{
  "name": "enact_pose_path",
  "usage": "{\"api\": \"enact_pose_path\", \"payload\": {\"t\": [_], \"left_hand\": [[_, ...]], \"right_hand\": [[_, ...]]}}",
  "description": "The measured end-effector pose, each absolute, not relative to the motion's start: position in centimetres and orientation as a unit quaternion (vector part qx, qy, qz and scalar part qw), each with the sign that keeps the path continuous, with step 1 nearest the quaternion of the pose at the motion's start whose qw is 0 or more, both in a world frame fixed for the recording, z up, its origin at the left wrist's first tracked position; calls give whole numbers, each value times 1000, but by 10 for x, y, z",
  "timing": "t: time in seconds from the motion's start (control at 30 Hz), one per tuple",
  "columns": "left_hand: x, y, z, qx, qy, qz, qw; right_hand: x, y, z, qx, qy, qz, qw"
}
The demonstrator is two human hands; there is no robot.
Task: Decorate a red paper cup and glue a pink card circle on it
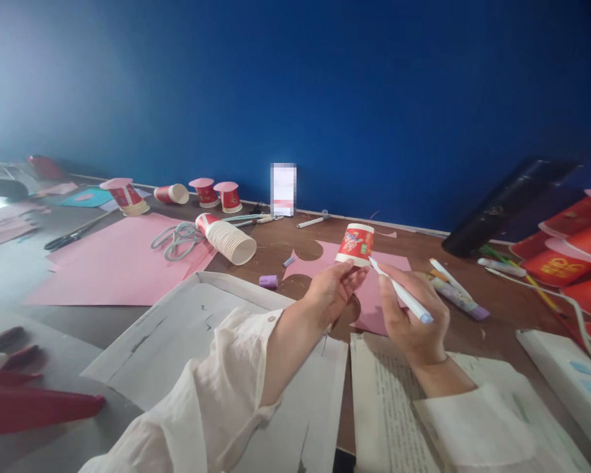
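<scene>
My left hand point(332, 292) grips a red printed paper cup point(355, 244) near its white rim. The cup is upside down, rim toward me, above cut pink paper point(320, 263). In my right hand point(418, 322) is a white marker point(401, 289) with a pale blue end, held like a pen. Its tip is close to the cup's lower right edge; whether they touch I cannot tell. A small pale blue cap point(289, 261) and a purple cap point(268, 282) lie left of my hands.
A stack of paper cups point(231, 242) lies beside pale-handled scissors point(180, 240) on a pink sheet point(113, 269). Cups with pink discs point(227, 196) stand behind. A white box lid point(177, 341) and printed pages point(384, 387) are nearest me. At right are a glue stick point(458, 297), a black cylinder point(497, 210) and a power strip point(566, 368).
</scene>
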State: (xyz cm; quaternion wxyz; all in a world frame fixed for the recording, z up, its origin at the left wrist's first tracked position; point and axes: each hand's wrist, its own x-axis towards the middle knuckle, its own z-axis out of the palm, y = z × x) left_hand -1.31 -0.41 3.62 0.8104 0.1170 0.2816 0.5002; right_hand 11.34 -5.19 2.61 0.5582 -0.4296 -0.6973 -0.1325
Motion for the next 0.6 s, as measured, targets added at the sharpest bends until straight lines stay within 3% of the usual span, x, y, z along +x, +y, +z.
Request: {"api": "enact_pose_path", "payload": {"t": [0.6], "left_hand": [[-9,-4,32,172,307,499,792]], "right_hand": [[114,-47,24,-456,-694,-165,532]]}}
